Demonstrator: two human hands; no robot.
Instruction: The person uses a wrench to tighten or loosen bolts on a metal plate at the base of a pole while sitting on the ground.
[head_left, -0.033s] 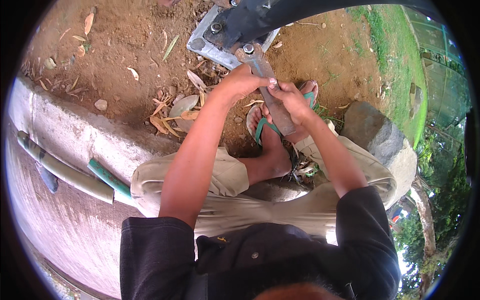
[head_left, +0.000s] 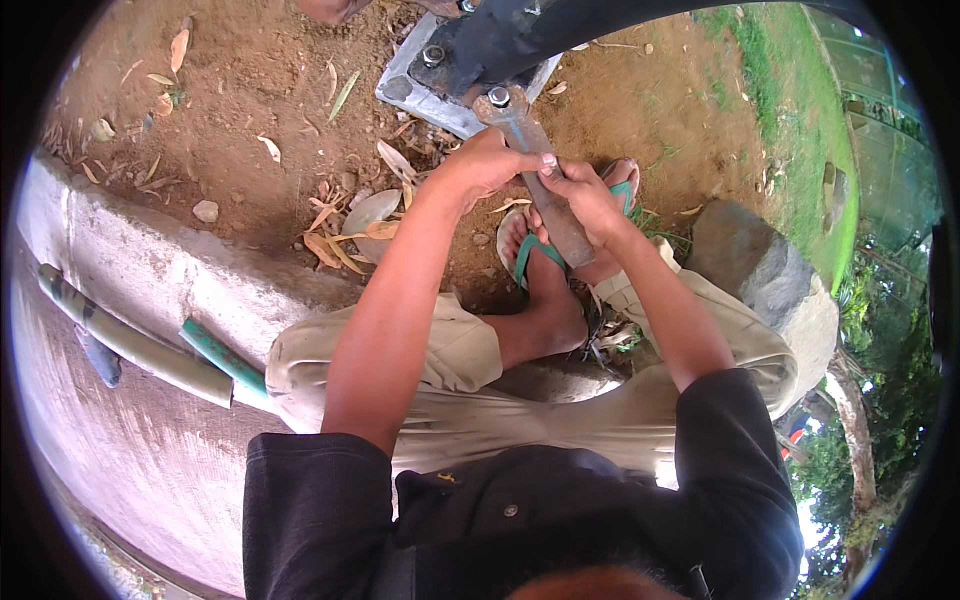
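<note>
Both the left hand [head_left: 485,168] and the right hand [head_left: 592,205] hold tight to a flat rusty bar [head_left: 566,225] near its middle, thumbs on top. It looks heavy, hard and rough, good to hold there. Its far end sits at a bolt [head_left: 499,97]; I can't tell if it hooks on.

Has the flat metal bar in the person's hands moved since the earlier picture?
No, not visibly: against the grey base plate, the flat metal bar keeps its place and slant, its upper end still at the nearer bolt.
</note>
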